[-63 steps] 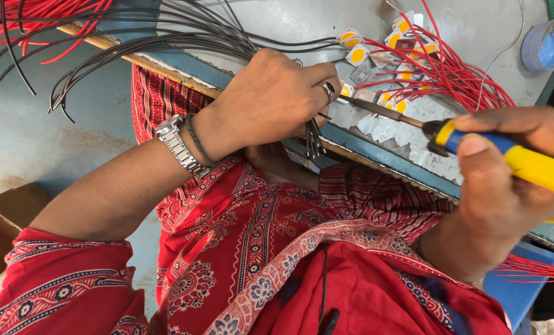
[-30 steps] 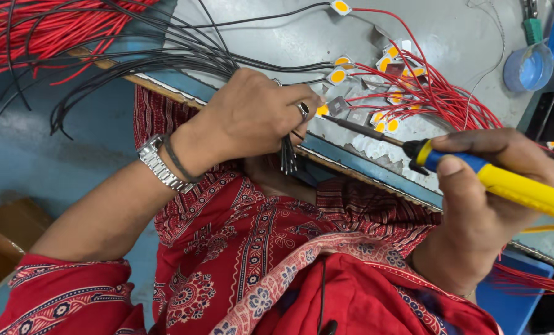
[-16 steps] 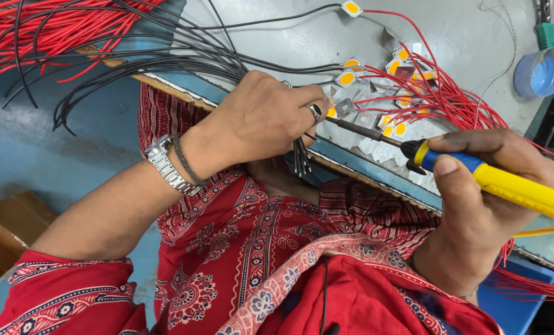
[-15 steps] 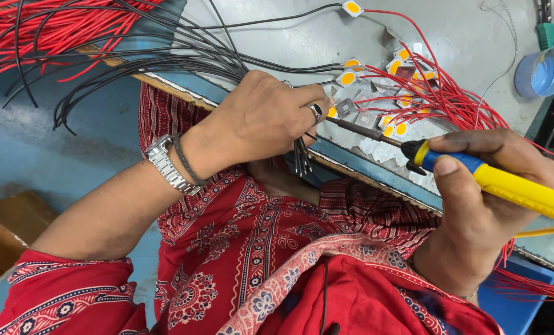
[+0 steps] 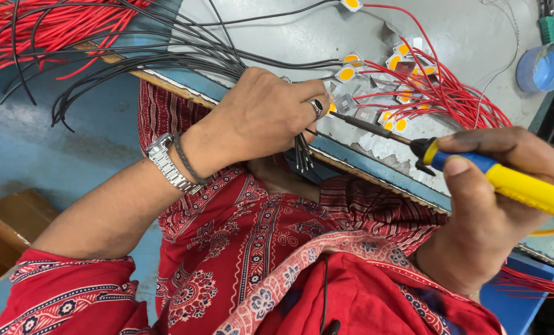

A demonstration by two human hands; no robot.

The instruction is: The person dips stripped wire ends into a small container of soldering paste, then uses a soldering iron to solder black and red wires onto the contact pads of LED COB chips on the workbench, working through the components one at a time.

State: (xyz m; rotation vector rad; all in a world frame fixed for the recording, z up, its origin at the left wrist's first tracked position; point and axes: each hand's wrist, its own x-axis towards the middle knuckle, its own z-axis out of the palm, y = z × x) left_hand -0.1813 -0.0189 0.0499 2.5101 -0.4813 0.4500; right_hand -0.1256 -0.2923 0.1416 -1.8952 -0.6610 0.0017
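While my left hand [image 5: 261, 118] is pinching thin, floppy black wires [image 5: 301, 155] near their stripped ends, my right hand [image 5: 494, 211] is gripping the light, rigid soldering iron [image 5: 475, 164] by its handle, tip aiming toward ten o'clock.

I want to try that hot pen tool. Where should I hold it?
Hold the soldering iron by its yellow handle, well behind the black collar, as the right hand does, coming from the cord end. The bare metal tip points at the small parts.
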